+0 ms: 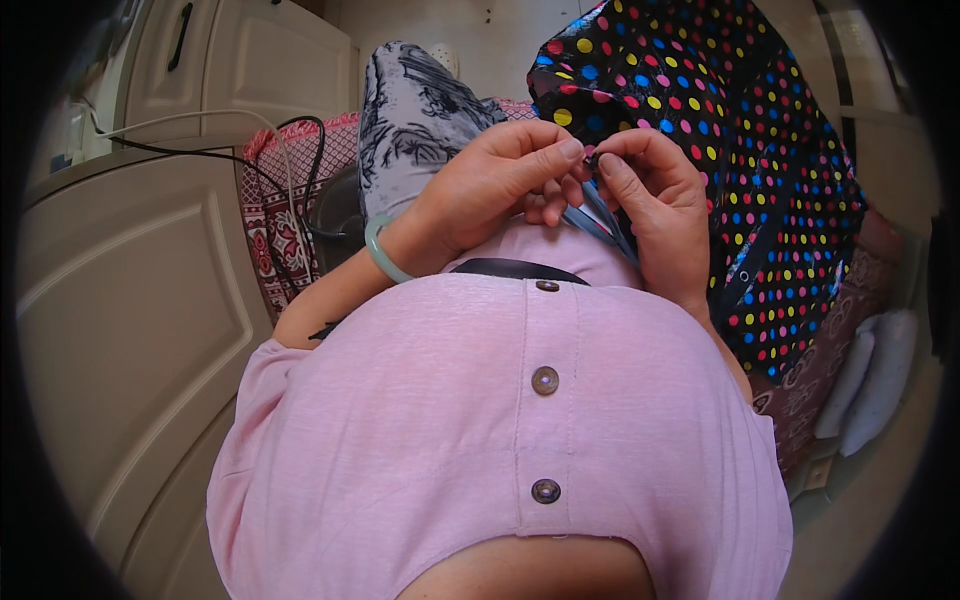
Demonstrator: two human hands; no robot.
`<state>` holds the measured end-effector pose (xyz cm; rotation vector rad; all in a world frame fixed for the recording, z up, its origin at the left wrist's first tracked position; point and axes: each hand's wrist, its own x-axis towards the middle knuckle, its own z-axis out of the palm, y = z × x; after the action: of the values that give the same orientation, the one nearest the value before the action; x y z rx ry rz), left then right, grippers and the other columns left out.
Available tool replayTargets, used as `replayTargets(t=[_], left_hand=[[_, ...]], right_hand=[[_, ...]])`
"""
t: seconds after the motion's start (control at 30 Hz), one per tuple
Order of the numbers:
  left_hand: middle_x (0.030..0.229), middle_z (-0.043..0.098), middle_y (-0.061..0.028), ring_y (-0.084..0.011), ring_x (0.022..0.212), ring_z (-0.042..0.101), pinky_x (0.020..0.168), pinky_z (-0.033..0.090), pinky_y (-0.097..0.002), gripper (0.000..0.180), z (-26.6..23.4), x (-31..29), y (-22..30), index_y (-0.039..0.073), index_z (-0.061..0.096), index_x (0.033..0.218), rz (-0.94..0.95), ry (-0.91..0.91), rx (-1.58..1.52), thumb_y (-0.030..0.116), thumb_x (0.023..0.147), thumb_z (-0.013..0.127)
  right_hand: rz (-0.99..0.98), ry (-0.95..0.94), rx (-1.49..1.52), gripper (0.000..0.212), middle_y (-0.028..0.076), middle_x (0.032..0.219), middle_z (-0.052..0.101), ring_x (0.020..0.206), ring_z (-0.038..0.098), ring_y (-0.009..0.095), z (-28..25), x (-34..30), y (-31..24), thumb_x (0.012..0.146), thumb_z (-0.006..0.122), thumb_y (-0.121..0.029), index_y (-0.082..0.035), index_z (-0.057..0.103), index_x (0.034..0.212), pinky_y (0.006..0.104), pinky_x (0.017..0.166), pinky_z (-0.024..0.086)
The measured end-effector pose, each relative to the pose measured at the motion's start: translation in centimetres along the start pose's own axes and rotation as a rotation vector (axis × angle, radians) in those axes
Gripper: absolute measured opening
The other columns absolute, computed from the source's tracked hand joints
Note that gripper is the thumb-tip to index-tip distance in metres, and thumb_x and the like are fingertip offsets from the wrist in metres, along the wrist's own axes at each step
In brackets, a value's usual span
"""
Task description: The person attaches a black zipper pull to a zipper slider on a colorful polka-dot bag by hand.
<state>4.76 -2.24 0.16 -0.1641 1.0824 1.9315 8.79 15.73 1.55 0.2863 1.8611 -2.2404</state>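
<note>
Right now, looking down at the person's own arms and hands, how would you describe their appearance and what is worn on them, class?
Loose, light pink sleeves leave the forearms bare. Left hand and right hand are ungloved. A smooth, pale green bangle circles the left wrist.

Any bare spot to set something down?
Mostly bare: floor beyond the grey-black trouser leg, between cream cabinet and polka-dot sheet. Crowded: around left hand and right hand, close together; patterned cloth at left, crossed by cables.
</note>
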Motion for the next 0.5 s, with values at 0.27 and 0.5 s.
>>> replayTargets(t=[0.27,0.5], left_hand=[[0.077,0.062,-0.0038,-0.0056,0.059,0.054,0.05,0.04,-0.0149,0.016,0.04,-0.46,0.04,0.003,0.058,0.096,0.069,-0.008,0.063,0.018,0.092,0.062],[0.076,0.061,-0.0024,-0.0049,0.058,0.051,0.051,0.038,-0.0156,0.016,0.1,-0.94,0.18,0.003,0.058,0.094,0.125,0.026,0.134,0.018,0.092,0.062]], right_hand=[[-0.048,-0.038,-0.057,0.006,-0.002,0.082,0.06,0.074,0.054,0.001,0.62,-0.24,-0.46,0.092,0.059,-0.005,0.0,0.061,0.095,0.0151,0.064,0.041],[-0.028,-0.057,-0.093,0.009,-0.002,0.084,0.061,0.074,0.055,0.001,1.02,-0.32,-0.8,0.091,0.061,-0.004,0.001,0.061,0.098,0.0149,0.064,0.041]])
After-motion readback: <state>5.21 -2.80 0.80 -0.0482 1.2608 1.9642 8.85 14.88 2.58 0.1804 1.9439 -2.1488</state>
